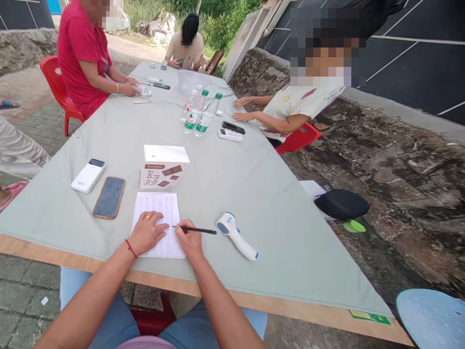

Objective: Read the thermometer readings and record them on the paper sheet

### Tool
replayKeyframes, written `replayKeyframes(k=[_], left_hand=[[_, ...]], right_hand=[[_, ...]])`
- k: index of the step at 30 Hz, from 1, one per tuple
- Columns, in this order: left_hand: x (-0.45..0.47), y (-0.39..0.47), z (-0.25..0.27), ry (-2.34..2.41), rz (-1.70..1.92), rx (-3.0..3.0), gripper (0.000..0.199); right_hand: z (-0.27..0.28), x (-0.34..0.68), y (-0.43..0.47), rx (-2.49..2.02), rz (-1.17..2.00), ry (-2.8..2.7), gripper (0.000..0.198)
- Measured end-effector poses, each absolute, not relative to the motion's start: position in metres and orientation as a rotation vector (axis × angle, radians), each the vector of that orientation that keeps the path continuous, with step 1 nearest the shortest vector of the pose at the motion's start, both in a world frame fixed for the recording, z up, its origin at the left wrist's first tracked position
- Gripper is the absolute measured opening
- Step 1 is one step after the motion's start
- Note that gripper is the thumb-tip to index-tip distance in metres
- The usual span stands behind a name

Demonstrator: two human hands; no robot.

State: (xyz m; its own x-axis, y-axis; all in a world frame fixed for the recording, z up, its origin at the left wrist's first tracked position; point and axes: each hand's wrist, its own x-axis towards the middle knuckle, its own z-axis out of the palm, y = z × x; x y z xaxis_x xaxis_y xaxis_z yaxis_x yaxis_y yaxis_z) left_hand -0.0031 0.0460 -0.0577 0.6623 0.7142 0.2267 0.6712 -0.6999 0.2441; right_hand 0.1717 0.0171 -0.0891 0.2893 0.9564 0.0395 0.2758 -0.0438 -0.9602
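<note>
While the left hand (147,233) is lying spread on the sheet (163,202), nearside of the box (159,176), the right hand (191,241) is pinching the pen (199,230), likewise nearside. Being presumably light, stiff and smooth, the pen is favouring a grip near its tip; the sheet, likely limp and easily creased, is needing a flat palm.

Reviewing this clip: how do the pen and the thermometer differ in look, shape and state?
The pen is black, while the thermometer is white with blue parts. The pen is slim and straight; the thermometer is thicker, with a wide head and a handle. The pen is held in the right hand, whereas the thermometer lies on the tablecloth, untouched. Both are longer than they are wide.
</note>
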Motion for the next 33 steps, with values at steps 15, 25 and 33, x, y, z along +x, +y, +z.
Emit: replayKeyframes(k=[15, 25, 33], left_hand=[[-0.0035, 0.0468, -0.0586, 1.137, 0.479, 2.735, 0.022], [-0.0029, 0.0472, -0.0595, 1.143, 0.476, 2.743, 0.022], [-0.0036, 0.0473, -0.0602, 1.14, 0.481, 2.748, 0.021]], right_hand=[[-0.0875, 0.1714, 0.0183, -1.536, 0.808, -1.131, 0.011], [-0.0885, 0.171, 0.019, -1.53, 0.804, -1.154, 0.011], [-0.0851, 0.1714, 0.0181, -1.526, 0.807, -1.116, 0.011]])
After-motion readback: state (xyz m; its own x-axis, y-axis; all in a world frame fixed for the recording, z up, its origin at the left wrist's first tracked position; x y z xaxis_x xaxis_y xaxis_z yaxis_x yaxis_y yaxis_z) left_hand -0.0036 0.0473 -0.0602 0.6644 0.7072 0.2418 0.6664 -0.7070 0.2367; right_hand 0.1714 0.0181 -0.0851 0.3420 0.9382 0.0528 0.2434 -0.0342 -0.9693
